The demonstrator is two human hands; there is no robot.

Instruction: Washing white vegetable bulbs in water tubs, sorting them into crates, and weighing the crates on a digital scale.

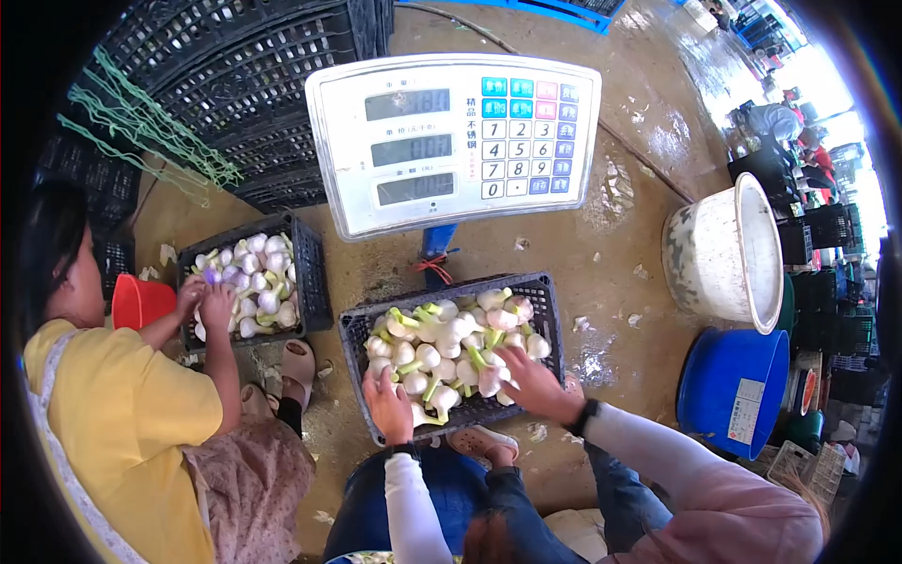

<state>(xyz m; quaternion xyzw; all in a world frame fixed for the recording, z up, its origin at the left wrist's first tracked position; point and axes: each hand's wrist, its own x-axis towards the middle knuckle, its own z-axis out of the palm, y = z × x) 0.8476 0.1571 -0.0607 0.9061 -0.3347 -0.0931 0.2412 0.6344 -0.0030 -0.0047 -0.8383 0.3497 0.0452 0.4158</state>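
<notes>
A black plastic crate [553, 310] heaped with garlic bulbs [445, 345] stands before me, just in front of the scale's blue post. At the crate's near left corner, my left hand [389, 407] rests on the bulbs with its fingers apart. My right hand [534, 386] lies over the right part of the heap, its fingers at a green-stemmed garlic bulb [491, 377]; whether it grips that bulb cannot be told. Above the far side of the crate is the display and keypad panel of an electronic scale [465, 141]. Both wrists wear dark bands.
At the left, a co-worker in yellow [127, 423] handles garlic in a second black crate [310, 282], beside a red plastic container [143, 302]. A blue tub [416, 493] stands below my left arm. A white bucket [719, 250] and a blue barrel [729, 395] stand right; stacked crates [239, 84] rise behind.
</notes>
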